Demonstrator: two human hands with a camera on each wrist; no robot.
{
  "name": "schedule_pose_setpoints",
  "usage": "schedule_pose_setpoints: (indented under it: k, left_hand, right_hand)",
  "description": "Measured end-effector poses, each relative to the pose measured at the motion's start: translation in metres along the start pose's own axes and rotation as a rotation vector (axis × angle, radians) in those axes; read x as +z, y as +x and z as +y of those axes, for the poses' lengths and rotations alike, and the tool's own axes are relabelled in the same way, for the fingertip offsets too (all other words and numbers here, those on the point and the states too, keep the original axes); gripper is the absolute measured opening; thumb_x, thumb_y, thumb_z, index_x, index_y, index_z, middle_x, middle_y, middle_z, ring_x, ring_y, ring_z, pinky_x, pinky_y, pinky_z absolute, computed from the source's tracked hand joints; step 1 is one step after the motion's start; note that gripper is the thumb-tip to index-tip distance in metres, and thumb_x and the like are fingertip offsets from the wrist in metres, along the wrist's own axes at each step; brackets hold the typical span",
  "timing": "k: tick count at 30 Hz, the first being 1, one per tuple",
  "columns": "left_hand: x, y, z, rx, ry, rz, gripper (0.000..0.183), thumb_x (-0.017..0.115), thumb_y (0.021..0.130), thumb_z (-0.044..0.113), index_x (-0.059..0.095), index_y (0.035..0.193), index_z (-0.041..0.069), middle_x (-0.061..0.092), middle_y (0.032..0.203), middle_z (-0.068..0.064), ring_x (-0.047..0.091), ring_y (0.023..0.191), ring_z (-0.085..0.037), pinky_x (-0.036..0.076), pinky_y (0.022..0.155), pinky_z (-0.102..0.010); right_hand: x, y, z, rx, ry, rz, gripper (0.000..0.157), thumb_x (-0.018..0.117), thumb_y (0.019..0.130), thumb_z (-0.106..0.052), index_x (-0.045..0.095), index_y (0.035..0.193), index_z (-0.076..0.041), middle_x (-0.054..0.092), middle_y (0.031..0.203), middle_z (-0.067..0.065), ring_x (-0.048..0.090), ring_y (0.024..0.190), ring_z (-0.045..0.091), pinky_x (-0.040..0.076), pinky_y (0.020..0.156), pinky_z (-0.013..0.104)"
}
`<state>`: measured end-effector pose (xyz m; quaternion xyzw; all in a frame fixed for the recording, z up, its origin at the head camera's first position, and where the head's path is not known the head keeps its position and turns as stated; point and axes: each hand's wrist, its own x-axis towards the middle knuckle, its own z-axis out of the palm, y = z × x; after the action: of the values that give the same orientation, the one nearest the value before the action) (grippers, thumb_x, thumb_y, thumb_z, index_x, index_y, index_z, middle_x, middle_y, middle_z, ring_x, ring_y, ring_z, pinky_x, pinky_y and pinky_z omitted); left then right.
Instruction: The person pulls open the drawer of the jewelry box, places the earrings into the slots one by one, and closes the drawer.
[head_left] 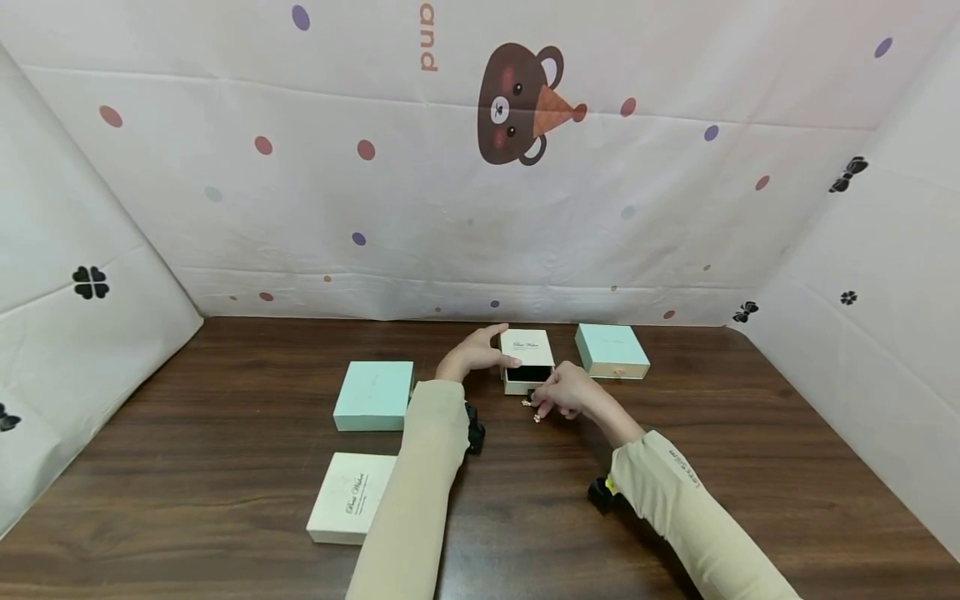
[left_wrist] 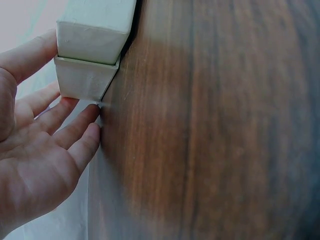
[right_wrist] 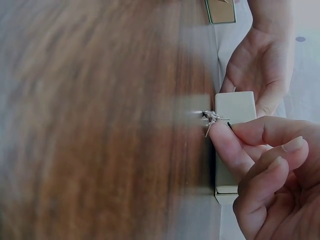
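Observation:
A small white gift box [head_left: 526,344] stands near the back of the table, its lid set back so the dark inside shows at the front. My left hand [head_left: 477,353] holds the box at its left side, the thumb by the lid's front edge and the fingers toward the back. In the left wrist view the thumb touches the lid and the other fingers lie by the base [left_wrist: 82,80]. Just in front of the box, my right hand [head_left: 567,390] pinches small silvery earrings [right_wrist: 212,117] with thin posts between thumb and forefinger. A tiny dark bit shows at the fingertips.
To the right of the white box is a mint box [head_left: 613,350] with a beige front. Another mint box [head_left: 373,395] sits left of my left forearm. Nearer me lies a flat white box [head_left: 351,498], partly covered by the sleeve. A printed cloth [head_left: 420,208] hangs behind the table.

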<state>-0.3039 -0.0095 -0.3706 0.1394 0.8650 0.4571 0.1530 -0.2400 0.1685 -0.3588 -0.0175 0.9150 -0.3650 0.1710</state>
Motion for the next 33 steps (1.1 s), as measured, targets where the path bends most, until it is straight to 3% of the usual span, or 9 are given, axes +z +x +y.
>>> schedule_pose_setpoints:
  k: [33]
  left_hand:
    - [-0.0007, -0.0010, -0.0006, -0.001, -0.016, -0.010, 0.077, 0.070, 0.080, 0.026, 0.028, 0.144, 0.016, 0.023, 0.149, -0.007, 0.021, 0.136, -0.027, 0.025, 0.105, -0.046]
  right_hand:
    - [0.0001, -0.0068, 0.0005, 0.009, 0.015, -0.023, 0.015, 0.063, 0.080, -0.011, 0.074, 0.072, -0.003, 0.066, 0.057, 0.005, 0.032, 0.033, 0.004, 0.034, 0.036, 0.019]
